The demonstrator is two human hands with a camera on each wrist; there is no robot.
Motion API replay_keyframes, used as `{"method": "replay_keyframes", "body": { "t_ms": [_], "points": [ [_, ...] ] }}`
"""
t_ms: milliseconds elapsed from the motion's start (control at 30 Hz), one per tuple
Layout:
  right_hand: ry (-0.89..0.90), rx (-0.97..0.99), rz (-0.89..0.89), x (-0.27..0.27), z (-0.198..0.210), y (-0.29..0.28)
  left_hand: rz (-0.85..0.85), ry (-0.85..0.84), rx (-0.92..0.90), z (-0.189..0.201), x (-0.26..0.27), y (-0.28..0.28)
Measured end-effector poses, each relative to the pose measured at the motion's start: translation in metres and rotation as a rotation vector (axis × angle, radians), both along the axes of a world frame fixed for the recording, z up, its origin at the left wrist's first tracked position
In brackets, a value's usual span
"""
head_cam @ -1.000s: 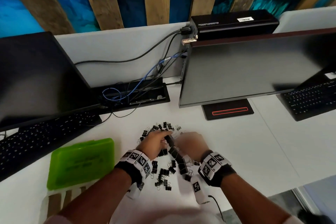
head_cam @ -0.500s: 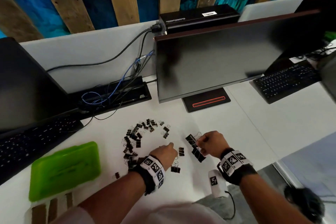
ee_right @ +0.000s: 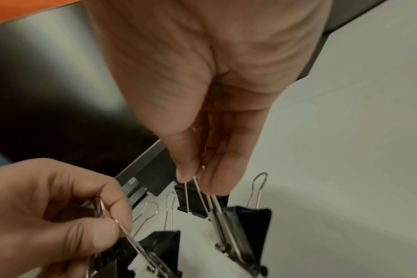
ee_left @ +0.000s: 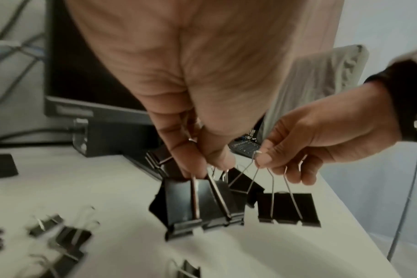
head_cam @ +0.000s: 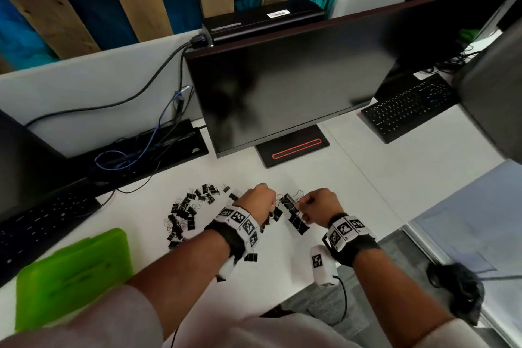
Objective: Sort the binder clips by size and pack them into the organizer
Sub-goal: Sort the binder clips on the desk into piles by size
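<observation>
Black binder clips lie on the white desk (head_cam: pixel 353 206). A pile of small clips (head_cam: pixel 186 212) is spread left of my hands, and several large clips (head_cam: pixel 296 223) lie between them. My left hand (head_cam: pixel 271 203) pinches the wire handles of one large clip (ee_left: pixel 198 205) and holds it just above the desk. Close to its right, my right hand (head_cam: pixel 303 209) pinches the handles of another large clip (ee_right: pixel 245 229). The green organizer (head_cam: pixel 73 277) lies with its lid down at the near left, away from both hands.
A monitor (head_cam: pixel 296 79) on its stand (head_cam: pixel 293 147) rises just behind the clips. Keyboards lie at the far left (head_cam: pixel 42 223) and the far right (head_cam: pixel 406 110). Cables (head_cam: pixel 135 150) trail at the back left. The desk's front edge runs close behind my right wrist.
The hands have left the mixed pile. The right hand carried large clips to the right, and the left hand then came over beside it and picked up a large clip.
</observation>
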State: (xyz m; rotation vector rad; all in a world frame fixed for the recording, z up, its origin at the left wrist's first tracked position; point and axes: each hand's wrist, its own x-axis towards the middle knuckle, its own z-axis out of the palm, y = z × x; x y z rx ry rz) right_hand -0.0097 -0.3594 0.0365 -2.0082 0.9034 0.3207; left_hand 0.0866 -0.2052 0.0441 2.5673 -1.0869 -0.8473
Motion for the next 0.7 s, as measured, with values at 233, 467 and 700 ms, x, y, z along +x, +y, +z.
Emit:
{"method": "replay_keyframes", "body": {
  "t_ms": [233,467,700],
  "points": [
    [0.081,0.038,-0.083,-0.021,-0.018,-0.037,-0.010,0.114,0.003,-0.038,-0.017,-0.048],
    [0.002,-0.042,0.025,-0.022,-0.035,-0.044,-0.095,0.135,-0.137,-0.045,-0.017,-0.049],
    [-0.191,-0.291,-0.018,-0.015,-0.040,-0.035,-0.020,0.056,-0.233,-0.043,-0.009,-0.012]
  ]
}}
